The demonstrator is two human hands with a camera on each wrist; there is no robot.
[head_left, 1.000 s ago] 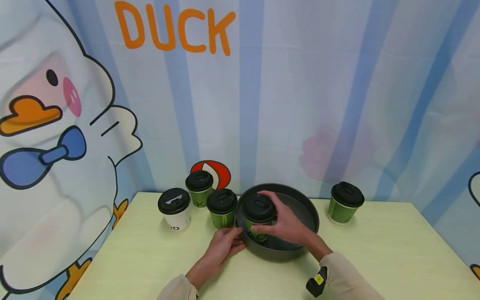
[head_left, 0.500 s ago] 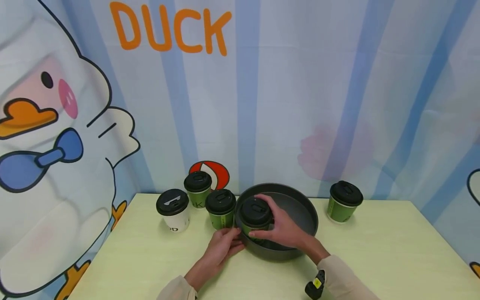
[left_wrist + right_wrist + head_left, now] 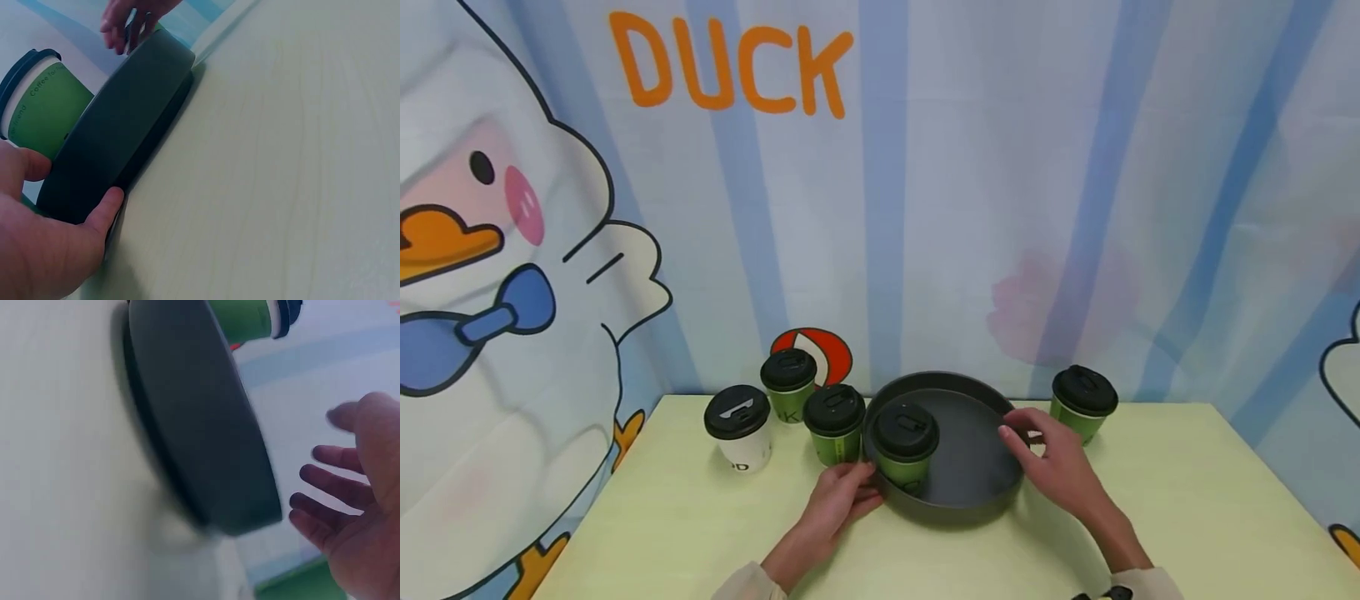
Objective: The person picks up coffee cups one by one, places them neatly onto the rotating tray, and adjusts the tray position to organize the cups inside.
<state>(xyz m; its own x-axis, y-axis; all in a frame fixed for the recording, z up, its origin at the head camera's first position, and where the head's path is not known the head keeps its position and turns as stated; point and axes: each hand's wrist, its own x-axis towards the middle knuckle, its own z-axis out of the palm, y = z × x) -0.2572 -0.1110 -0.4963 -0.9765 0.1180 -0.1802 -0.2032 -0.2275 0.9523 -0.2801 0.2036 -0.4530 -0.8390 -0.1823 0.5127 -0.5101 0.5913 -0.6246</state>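
Head view: a lidded green cup (image 3: 906, 454) is standing inside the dark pan (image 3: 973, 446), toward its left side.
My left hand (image 3: 835, 504) is gripping the pan's wall between thumb and fingers; my right hand (image 3: 1063, 467) is hovering beside the right rim, fingers loosely parted.

Lower left, the dark pan (image 3: 122, 125) is being gripped by the left hand (image 3: 47, 247), and a green cup (image 3: 50, 109) is seen upper left!

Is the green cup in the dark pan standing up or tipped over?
Upright: in the head view, the green cup stands inside the dark pan with its black lid on top.
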